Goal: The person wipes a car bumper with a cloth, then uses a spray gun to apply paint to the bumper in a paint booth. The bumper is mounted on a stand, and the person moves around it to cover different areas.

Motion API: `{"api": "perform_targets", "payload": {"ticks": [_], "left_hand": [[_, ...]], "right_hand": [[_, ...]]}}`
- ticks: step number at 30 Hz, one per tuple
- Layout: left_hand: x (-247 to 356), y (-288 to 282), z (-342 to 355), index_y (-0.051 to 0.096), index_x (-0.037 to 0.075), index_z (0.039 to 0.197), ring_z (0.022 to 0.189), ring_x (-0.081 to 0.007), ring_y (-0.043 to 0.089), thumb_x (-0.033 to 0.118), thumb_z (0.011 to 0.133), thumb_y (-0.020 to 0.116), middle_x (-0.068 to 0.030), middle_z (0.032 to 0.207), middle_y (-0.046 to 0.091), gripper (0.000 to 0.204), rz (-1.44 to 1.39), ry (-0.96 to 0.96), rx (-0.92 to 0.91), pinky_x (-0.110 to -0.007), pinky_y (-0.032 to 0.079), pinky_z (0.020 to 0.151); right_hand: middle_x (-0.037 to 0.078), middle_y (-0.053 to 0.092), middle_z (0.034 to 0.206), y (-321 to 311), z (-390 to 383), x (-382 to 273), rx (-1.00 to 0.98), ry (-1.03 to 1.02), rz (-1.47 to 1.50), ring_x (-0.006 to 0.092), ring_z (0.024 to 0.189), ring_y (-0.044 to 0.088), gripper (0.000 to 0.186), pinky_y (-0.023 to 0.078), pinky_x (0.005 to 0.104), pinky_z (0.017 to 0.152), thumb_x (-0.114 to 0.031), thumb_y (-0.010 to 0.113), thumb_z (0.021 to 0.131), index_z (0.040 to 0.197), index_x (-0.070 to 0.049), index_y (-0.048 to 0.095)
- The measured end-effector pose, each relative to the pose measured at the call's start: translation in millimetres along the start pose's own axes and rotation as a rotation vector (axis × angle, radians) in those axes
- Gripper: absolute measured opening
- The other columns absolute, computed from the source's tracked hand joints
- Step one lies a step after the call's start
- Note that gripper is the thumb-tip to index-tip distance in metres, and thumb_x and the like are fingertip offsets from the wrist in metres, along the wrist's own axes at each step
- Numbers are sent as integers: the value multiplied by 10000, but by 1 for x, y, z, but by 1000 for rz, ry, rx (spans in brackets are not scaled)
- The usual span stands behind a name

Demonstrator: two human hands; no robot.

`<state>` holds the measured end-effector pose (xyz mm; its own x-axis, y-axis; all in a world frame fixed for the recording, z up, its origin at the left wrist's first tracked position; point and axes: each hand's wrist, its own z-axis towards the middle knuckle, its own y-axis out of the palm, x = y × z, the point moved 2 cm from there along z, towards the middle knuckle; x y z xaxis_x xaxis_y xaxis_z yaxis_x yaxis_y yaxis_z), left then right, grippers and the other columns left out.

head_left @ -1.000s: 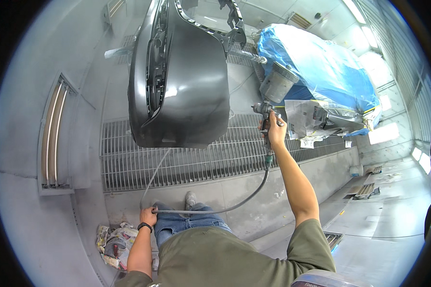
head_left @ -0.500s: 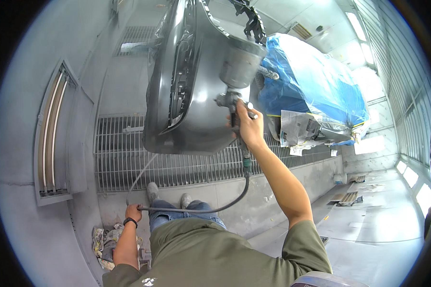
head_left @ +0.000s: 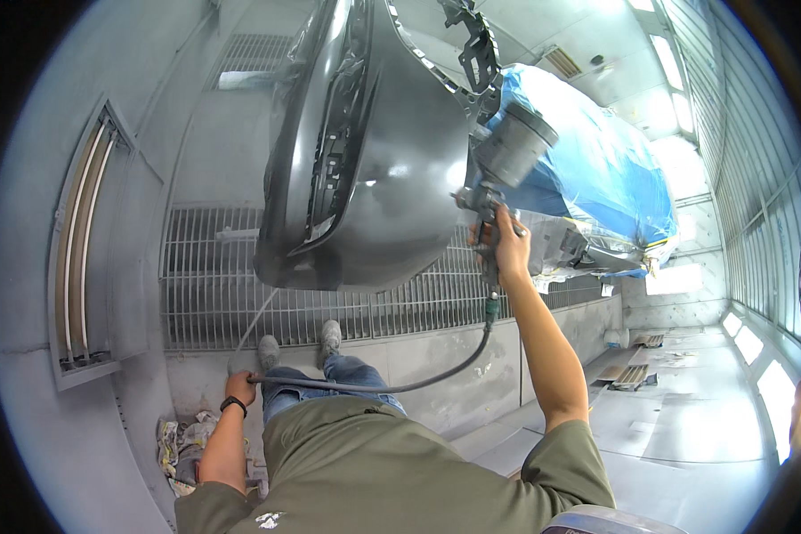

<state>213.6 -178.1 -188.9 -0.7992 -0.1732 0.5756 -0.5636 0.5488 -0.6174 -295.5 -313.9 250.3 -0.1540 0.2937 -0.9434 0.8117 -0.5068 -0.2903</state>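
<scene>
My right hand (head_left: 510, 246) is closed round the handle of a spray gun (head_left: 488, 201), which has a grey paint cup (head_left: 514, 147) on top, tilted to the right. The gun stands just beside the right side of a dark grey car bumper (head_left: 400, 196), its nozzle toward the surface. From the handle's foot an air hose (head_left: 418, 384) sags across my legs to the lower left. There my left hand (head_left: 240, 388), with a black band on its wrist, is closed on the hose.
Behind the gun stands a car covered in blue masking film (head_left: 596, 169). Floor grating (head_left: 214, 303) runs below the bumper. A wall light fixture (head_left: 87, 249) is at the left, and crumpled paper (head_left: 182, 449) lies beside my left arm.
The spray gun in my right hand has moved right and slightly down, from in front of the bumper to beside its edge, and its cup leans further right. My left hand still grips the hose.
</scene>
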Motion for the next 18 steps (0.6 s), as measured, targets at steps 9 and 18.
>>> {"api": "perform_targets", "payload": {"ticks": [9, 18], "left_hand": [[33, 31, 20, 739, 81, 1038, 990, -393, 662, 230, 870, 685, -181, 1022, 720, 231, -12, -45, -114, -482, 531, 851], [10, 25, 10, 742, 72, 1015, 978, -405, 665, 268, 866, 695, -198, 998, 719, 251, -106, -20, -48, -484, 529, 839]], "right_hand": [[109, 685, 778, -91, 19, 5, 322, -62, -175, 194, 610, 682, 430, 486, 296, 408, -446, 560, 1014, 981, -24, 635], [95, 670, 763, 48, 10, -77, 42, -59, -142, 186, 630, 692, 408, 477, 284, 413, -402, 540, 1026, 1009, -7, 641]]}}
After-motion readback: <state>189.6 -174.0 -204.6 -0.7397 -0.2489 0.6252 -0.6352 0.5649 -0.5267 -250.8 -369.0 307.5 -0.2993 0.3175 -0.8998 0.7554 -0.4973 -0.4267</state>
